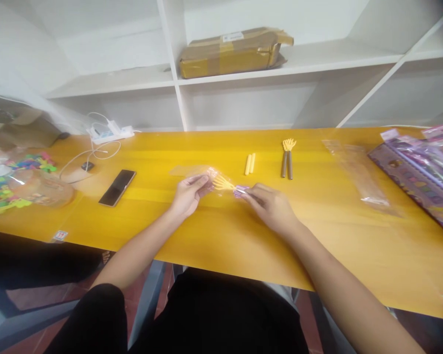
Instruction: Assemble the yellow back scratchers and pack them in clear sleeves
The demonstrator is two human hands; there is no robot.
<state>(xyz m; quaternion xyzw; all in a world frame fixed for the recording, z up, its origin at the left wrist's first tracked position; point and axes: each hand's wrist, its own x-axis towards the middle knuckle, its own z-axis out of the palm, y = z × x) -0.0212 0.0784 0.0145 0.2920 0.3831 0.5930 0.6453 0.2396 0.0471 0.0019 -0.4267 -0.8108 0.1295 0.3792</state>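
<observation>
Near the middle of the yellow table, my left hand pinches a clear plastic wrapper around the fingers of a yellow hand-shaped piece. My right hand is closed on the purple and white end of the same item, to the right. Behind my hands lie two pale yellow sticks, side by side. Two dark-handled pieces with yellow hand-shaped tops lie further right, close together.
A dark phone lies left of my hands. Colourful small pieces and a clear jar are at far left, with a power strip behind. Flat clear bags and a purple patterned box occupy the right. Shelves hold a carton.
</observation>
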